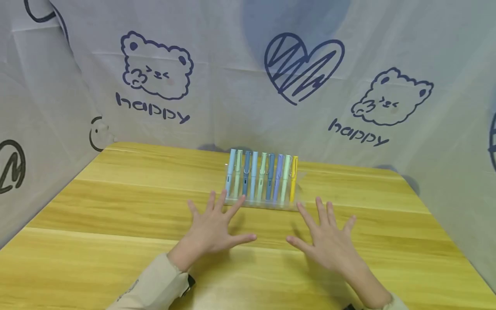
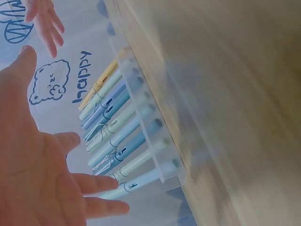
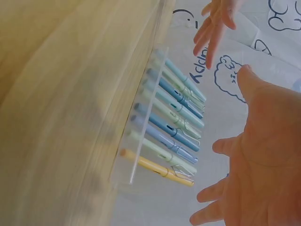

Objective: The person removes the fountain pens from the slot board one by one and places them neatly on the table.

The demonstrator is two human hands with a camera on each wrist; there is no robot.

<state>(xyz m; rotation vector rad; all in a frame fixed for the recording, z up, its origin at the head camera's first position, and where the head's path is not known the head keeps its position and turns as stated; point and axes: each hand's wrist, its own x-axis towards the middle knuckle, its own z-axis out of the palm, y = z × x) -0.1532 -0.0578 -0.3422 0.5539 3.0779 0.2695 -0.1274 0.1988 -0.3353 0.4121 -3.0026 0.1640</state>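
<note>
Several capped pens in blue, green, purple and yellow stand in a row in a clear plastic pen stand (image 1: 267,203) toward the back of the table. The yellow pen (image 1: 294,178) is at the right end, a light blue pen (image 1: 230,168) at the left end. My left hand (image 1: 213,230), fingers spread wide, hovers in front of the stand's left part; its fingertips overlap the stand's lower edge in the head view. Fingers likewise spread, my right hand (image 1: 329,241) is held in front of the stand's right end. Neither hand holds anything.
The stand rests on a wood-grain table (image 1: 116,206). Behind it hangs a pale cloth (image 1: 228,86) printed with bears, a heart and the word happy; more cloth hangs along both sides. Light sleeves (image 1: 153,284) cover the forearms, with a dark band (image 1: 188,285) near the left wrist.
</note>
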